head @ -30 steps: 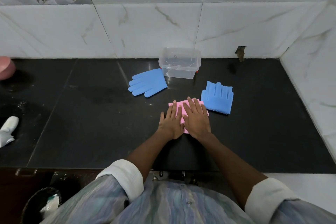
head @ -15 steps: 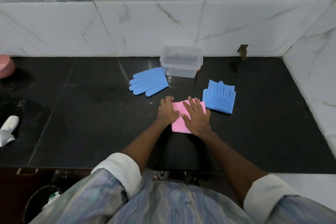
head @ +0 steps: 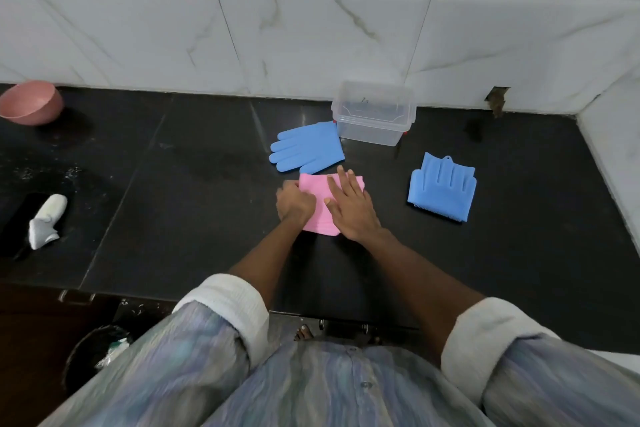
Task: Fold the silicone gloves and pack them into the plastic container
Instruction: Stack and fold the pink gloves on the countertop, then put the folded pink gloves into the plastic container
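Observation:
A folded pink silicone glove lies on the black counter in front of me. My left hand is curled on its left edge, gripping it. Flat on top of the glove's right half rests my right hand, fingers spread, pressing it down. A blue glove lies unfolded just behind, touching the clear plastic container, which stands open by the wall. A second blue glove, folded, lies to the right.
A pink bowl sits at the far left by the tiled wall. A white object lies on a dark item near the left front edge. The side wall rises on the right. A bin stands below the counter.
My left hand slid from flat on the pink glove to its left edge and curled shut there. The right hand stays pressed on top. The camera view shifted left.

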